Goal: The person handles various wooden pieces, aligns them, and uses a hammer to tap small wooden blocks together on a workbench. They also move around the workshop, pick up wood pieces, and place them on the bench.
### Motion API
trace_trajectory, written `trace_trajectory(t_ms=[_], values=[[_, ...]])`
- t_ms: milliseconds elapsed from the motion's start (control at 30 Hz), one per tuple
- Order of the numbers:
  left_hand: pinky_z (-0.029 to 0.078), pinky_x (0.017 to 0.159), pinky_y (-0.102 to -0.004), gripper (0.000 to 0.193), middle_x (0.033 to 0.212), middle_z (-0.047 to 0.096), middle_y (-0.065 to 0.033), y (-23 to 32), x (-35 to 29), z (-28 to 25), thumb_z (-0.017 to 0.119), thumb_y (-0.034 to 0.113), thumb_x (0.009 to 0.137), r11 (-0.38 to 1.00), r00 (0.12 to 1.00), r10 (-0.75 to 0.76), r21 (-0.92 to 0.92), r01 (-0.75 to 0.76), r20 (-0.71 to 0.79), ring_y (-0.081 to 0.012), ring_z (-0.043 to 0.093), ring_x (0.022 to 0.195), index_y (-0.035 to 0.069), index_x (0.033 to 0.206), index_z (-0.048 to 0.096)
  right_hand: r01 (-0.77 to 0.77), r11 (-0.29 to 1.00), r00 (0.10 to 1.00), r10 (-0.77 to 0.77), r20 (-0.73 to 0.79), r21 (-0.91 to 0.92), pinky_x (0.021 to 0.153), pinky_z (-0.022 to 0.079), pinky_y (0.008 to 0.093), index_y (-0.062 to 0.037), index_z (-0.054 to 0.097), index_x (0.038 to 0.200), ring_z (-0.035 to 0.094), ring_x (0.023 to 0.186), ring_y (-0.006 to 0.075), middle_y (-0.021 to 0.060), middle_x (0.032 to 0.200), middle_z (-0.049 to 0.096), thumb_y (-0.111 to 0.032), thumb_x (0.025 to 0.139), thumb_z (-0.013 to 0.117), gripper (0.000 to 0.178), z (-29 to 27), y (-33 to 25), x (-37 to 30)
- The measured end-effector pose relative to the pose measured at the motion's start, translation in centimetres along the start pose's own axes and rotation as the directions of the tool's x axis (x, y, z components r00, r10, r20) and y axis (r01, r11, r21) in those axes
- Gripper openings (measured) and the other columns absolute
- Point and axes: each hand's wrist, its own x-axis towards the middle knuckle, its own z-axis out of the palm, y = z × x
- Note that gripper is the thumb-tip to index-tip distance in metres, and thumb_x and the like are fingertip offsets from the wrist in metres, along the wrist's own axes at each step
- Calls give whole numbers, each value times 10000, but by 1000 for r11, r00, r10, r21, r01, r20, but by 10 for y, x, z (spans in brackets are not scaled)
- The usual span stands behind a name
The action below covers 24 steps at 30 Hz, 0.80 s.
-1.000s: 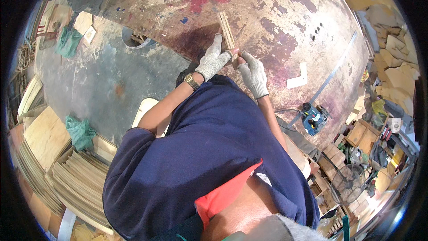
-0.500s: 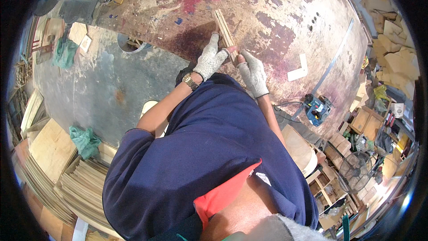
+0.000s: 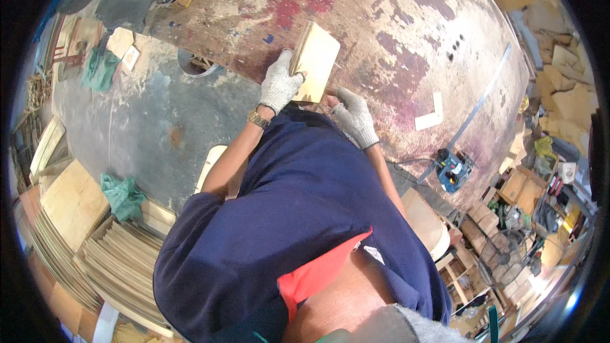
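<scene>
A small rectangular plywood board (image 3: pixel 319 62) stands tilted over the near edge of the worktable, its pale broad face showing and its layered edge on the left. My left hand (image 3: pixel 281 82), in a grey knitted glove with bare fingertips, is closed round the board's left side, thumb on the face. My right hand (image 3: pixel 353 116), gloved alike, is beside the board's lower right corner, its fingers bent and a little apart. Whether its fingertips touch the corner I cannot tell. Dark cloth of my clothing lies just below the board.
The worn brown worktable (image 3: pixel 356 0) bears a white L-shaped piece (image 3: pixel 429 114), a long metal strip (image 3: pixel 481 92) and a blue power tool (image 3: pixel 454 170) at right. A round bucket (image 3: pixel 196 63) with scraps stands at left. Stacked plywood sheets (image 3: pixel 121 257) lie lower left.
The board has turned from edge-on to show its broad face. My left hand has shifted slightly left with it; my right hand has come off its lower end and moved slightly down.
</scene>
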Motion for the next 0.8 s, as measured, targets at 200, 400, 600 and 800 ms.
trace_trajectory(t_ms=[200,400,600,800], values=[[528,742,-526,388,951,690,-232,0,17,-69,707,248,827,890,962,266,366,-272,68,-424,678,887,56,1143,589,64,998,992,-61,-108,19,733,524,310,1,693,1199,634,757,129,80,852,712,-210,983,634,308,-2,-16,60],[550,746,-490,367,967,685,-165,-10,34,-103,706,223,792,836,961,263,477,-273,89,-371,689,882,101,1123,601,196,980,968,-200,-153,-37,712,538,326,10,673,1195,720,777,188,145,890,726,-237,967,649,338,-8,-81,144],[553,742,-422,313,910,677,-77,-11,41,-92,717,383,848,787,892,431,540,-297,-138,-294,669,824,107,973,639,426,844,905,-401,143,-326,811,554,430,20,641,1181,722,942,372,235,1051,727,-362,919,657,464,23,-151,255],[544,716,-427,267,883,677,-106,-8,46,-93,685,352,911,859,923,352,447,-251,-158,-312,664,811,96,972,642,580,585,804,-525,281,-566,872,520,553,-4,589,1161,667,947,464,277,953,691,-358,883,648,453,91,-147,387]])
